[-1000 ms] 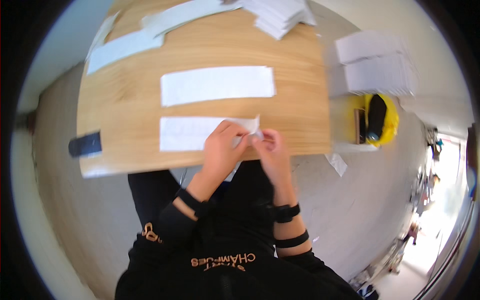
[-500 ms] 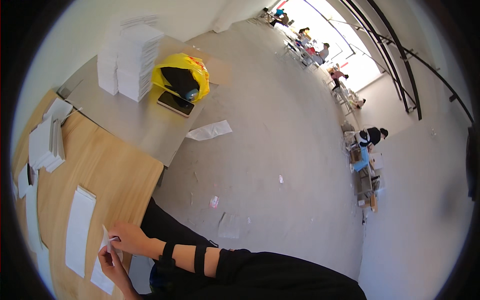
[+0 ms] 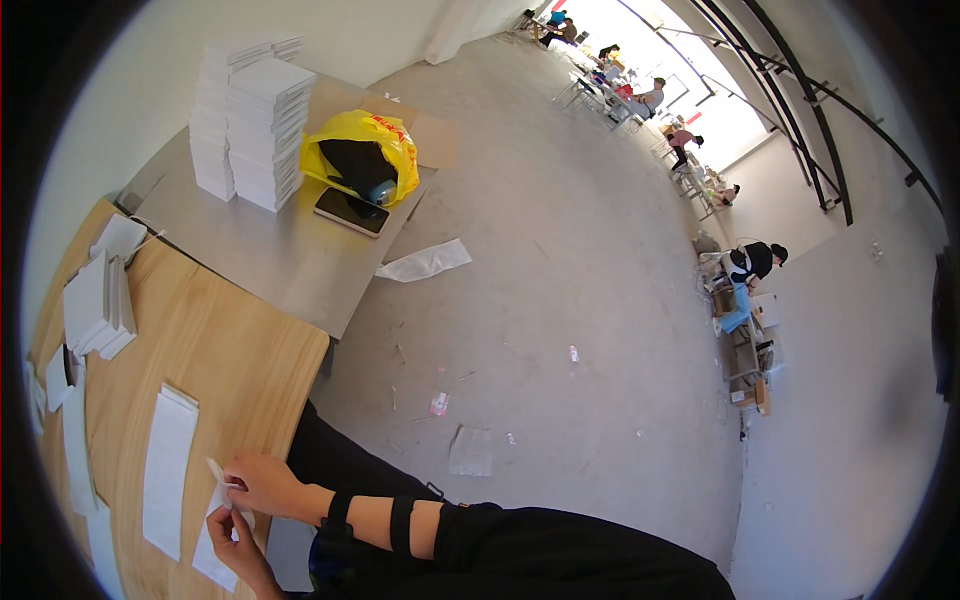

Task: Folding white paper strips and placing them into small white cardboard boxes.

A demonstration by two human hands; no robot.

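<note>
At the near edge of the wooden table [image 3: 250, 380], my right hand [image 3: 268, 484] is closed in a pinch on a thin white paper piece [image 3: 215, 468], whose pale end sticks out past the fingers. Just below it, my left hand [image 3: 240, 550] is also closed, thumb and fingertips meeting at the lower part of that piece. Partly covered by the hands lies a white paper strip [image 3: 210, 562] on the tabletop. To its left rests a small pile of long white strips [image 3: 170, 475]. Black bands circle my right forearm.
Folded white stacks [image 3: 95, 305] and long strips [image 3: 75, 430] line the table's left side. A metal table [image 3: 290, 270] beyond carries tall white stacks [image 3: 265, 130], a yellow plastic bag [image 3: 395, 150] and a phone [image 3: 352, 211]. Scraps litter the floor; people work at far tables.
The whole view has shifted slightly. The white piece between my hands now leans more to the left, and my left fingertips have dropped a little away from its upper end.
</note>
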